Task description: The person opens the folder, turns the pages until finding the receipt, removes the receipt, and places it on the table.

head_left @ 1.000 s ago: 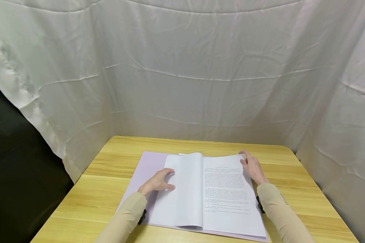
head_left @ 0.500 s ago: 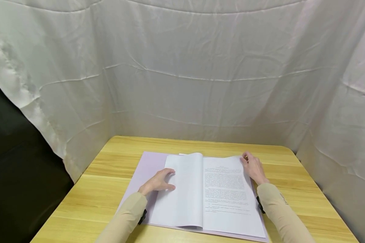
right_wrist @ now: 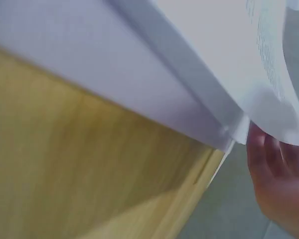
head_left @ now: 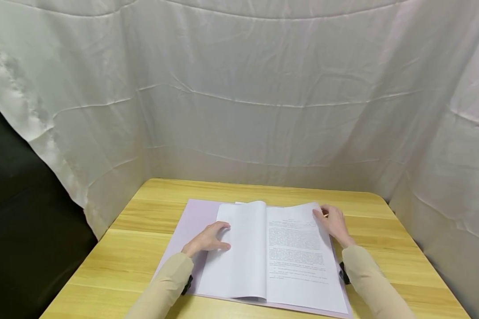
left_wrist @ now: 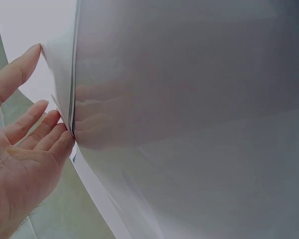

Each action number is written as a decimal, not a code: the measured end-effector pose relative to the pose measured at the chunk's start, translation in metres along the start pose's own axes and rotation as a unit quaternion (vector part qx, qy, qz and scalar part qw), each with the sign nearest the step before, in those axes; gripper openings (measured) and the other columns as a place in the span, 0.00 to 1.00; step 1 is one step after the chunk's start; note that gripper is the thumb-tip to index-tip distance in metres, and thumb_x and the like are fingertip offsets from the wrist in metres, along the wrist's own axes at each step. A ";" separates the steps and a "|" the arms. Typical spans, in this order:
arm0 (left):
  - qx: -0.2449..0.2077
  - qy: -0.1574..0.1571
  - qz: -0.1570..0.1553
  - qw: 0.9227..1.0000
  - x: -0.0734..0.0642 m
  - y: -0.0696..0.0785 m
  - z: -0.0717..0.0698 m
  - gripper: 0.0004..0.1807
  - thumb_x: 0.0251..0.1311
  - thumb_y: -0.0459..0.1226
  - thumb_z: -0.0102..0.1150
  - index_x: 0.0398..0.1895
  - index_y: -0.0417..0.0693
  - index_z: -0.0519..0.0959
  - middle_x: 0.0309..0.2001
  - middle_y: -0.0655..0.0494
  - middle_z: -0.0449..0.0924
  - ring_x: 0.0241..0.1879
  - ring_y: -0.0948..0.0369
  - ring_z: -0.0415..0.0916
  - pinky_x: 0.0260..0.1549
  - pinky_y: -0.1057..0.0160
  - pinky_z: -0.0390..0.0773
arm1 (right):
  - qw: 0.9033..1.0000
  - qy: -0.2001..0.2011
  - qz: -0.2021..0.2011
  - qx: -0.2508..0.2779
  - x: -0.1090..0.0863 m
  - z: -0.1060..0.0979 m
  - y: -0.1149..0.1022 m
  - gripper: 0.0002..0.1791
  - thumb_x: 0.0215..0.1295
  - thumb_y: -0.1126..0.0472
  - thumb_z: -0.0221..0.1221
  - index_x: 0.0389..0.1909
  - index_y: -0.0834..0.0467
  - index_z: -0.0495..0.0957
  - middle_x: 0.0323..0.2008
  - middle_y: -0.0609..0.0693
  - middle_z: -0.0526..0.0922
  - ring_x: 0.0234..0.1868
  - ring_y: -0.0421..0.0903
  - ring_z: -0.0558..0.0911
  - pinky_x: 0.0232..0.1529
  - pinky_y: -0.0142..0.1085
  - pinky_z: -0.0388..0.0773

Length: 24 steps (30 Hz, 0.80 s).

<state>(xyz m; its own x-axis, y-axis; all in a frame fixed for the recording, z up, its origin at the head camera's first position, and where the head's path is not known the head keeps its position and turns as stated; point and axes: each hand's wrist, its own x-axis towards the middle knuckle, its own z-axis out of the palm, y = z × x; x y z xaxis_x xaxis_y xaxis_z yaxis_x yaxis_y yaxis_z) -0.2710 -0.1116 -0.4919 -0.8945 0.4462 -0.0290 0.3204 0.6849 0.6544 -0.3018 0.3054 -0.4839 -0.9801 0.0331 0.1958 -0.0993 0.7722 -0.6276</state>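
Observation:
An open lavender folder (head_left: 193, 219) lies on the table, holding a stack of white paper. The left-hand sheets (head_left: 245, 252) are turned over and look blank, bulging near the spine. On the right is a printed page (head_left: 295, 288). My left hand (head_left: 207, 239) rests on the left sheets with thumb and fingers spread; in the left wrist view its fingertips (left_wrist: 66, 139) touch the paper's edge. My right hand (head_left: 335, 223) pinches the printed page's upper right corner, which is curled up off the stack. In the right wrist view the lifted page partly hides the fingers (right_wrist: 274, 154).
The wooden table (head_left: 115, 248) extends around the folder on all sides. Pale curtains (head_left: 239, 110) hang behind and at both sides, with a dark area (head_left: 24, 221) at the far left. A dark strap (head_left: 344, 272) is on the right wrist.
My right hand has drawn slightly toward me and its fingers have curled in at the page's corner. That corner has lifted and bent leftward. The left hand has stayed in place.

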 end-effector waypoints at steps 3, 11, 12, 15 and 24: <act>0.003 -0.007 0.013 1.000 0.000 -0.001 0.000 0.36 0.56 0.38 0.73 0.65 0.31 0.70 0.67 0.33 0.71 0.70 0.37 0.65 0.73 0.38 0.62 | 0.995 -0.079 -0.009 0.056 -0.006 -0.006 -0.001 0.29 0.73 0.51 0.58 0.64 0.70 0.72 0.54 0.71 0.81 0.47 0.59 0.84 0.43 0.42 0.83; -0.015 -0.022 0.052 0.998 -0.001 -0.006 -0.002 0.39 0.58 0.41 0.71 0.68 0.30 0.67 0.69 0.32 0.68 0.71 0.36 0.63 0.73 0.37 0.60 | 0.899 -0.322 0.052 0.292 -0.025 -0.023 -0.007 0.38 0.81 0.44 0.43 0.81 0.55 0.40 0.62 0.65 0.76 0.51 0.50 0.86 0.50 0.43 0.86; -0.013 -0.023 0.056 0.998 -0.002 -0.006 -0.002 0.40 0.58 0.42 0.71 0.68 0.30 0.67 0.70 0.32 0.68 0.71 0.36 0.63 0.73 0.37 0.60 | 0.887 -0.341 0.051 0.306 -0.027 -0.025 -0.008 0.38 0.81 0.43 0.39 0.81 0.55 0.37 0.62 0.63 0.76 0.52 0.49 0.85 0.52 0.43 0.85; -0.013 -0.026 0.055 0.998 -0.002 -0.008 -0.001 0.41 0.58 0.44 0.71 0.69 0.31 0.65 0.71 0.32 0.66 0.72 0.37 0.62 0.74 0.37 0.59 | 0.866 -0.373 0.046 0.330 -0.030 -0.026 -0.012 0.41 0.80 0.36 0.28 0.80 0.58 0.36 0.59 0.59 0.77 0.54 0.49 0.84 0.54 0.44 0.83; -0.029 -0.027 0.046 0.998 -0.001 -0.008 -0.004 0.48 0.58 0.47 0.71 0.74 0.33 0.60 0.75 0.34 0.60 0.76 0.38 0.56 0.76 0.37 0.55 | 0.848 -0.391 0.006 0.358 -0.038 -0.023 -0.023 0.53 0.66 0.28 0.05 0.79 0.62 0.37 0.63 0.62 0.70 0.58 0.50 0.77 0.59 0.47 0.74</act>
<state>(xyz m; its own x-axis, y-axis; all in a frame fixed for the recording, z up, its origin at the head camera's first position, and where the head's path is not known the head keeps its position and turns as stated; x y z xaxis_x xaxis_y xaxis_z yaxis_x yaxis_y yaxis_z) -0.2737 -0.1205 -0.4943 -0.8431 0.5377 -0.0071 0.3802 0.6054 0.6992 -0.2582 0.3010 -0.4597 -0.7677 -0.6096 -0.1976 0.1067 0.1826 -0.9774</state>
